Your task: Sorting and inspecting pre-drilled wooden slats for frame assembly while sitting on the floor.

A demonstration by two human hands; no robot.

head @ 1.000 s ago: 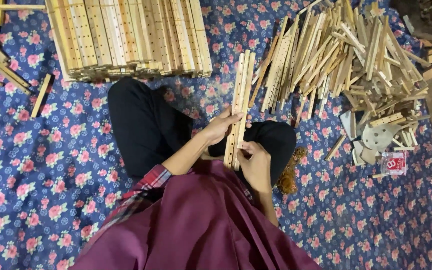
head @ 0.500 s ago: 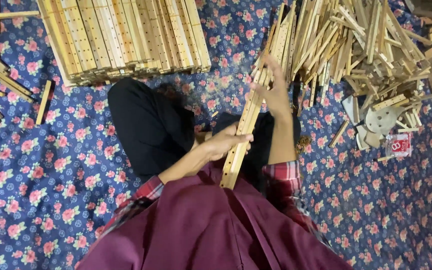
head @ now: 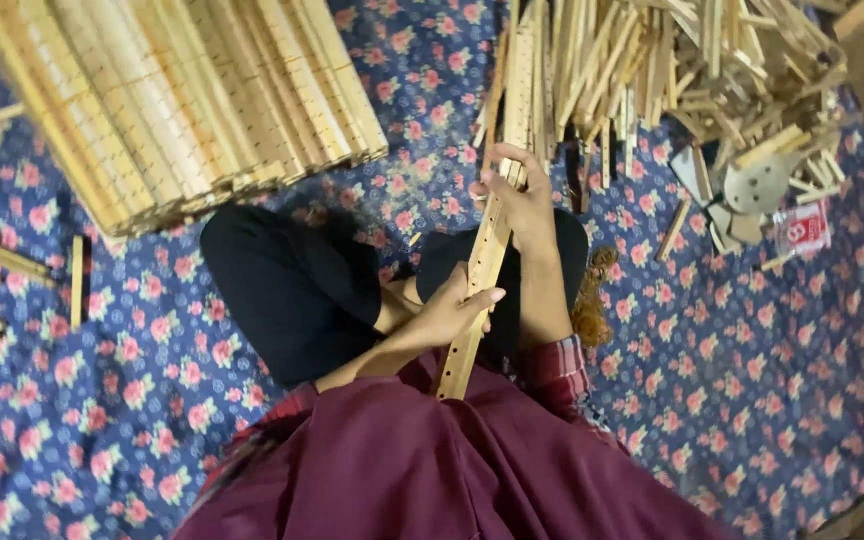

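both hands grip one long holed wooden strip (head: pixel 487 250), the right hand (head: pixel 522 195) closed high, the left hand (head: pixel 447 312) closed lower, its long axis running away toward the loose strip pile (head: pixel 672 70).

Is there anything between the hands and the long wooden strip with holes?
Nothing visible. The left hand grips the wooden strip near its lower end and the right hand holds it higher up. Both touch it directly, above the lap.
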